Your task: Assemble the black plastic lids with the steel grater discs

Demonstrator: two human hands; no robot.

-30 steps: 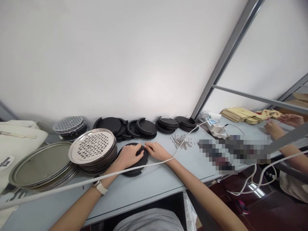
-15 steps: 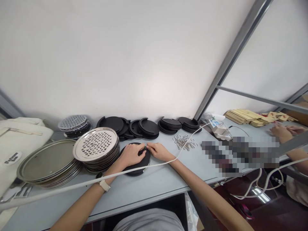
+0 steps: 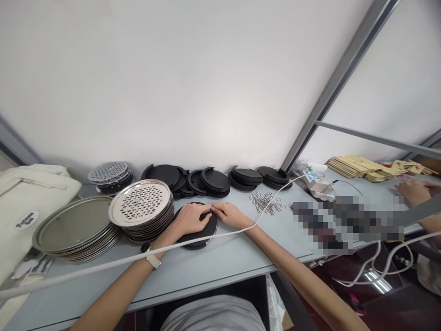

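Note:
A round black disc (image 3: 201, 234) lies flat on the grey table (image 3: 220, 266) in front of me. My left hand (image 3: 189, 219) rests on top of it, fingers curled and pressing down. My right hand (image 3: 230, 214) touches the disc's right edge, its fingertips pinched on something too small to make out. Both hands meet at the disc's far rim. A pile of small metal clips (image 3: 267, 203) lies just right of my right hand. A white cable (image 3: 138, 257) runs across both my forearms.
A stack of perforated steel plates (image 3: 143, 204) and a stack of plain steel trays (image 3: 74, 227) stand at left. Several black discs (image 3: 206, 180) line the wall. A white bag (image 3: 27, 202) sits far left. Another person's hands (image 3: 411, 191) work at right near cardboard pieces (image 3: 358, 166).
My hands stay on the black disc with only slight finger movement. The view has shifted a little to the left and down. The other person's hands have moved at the right.

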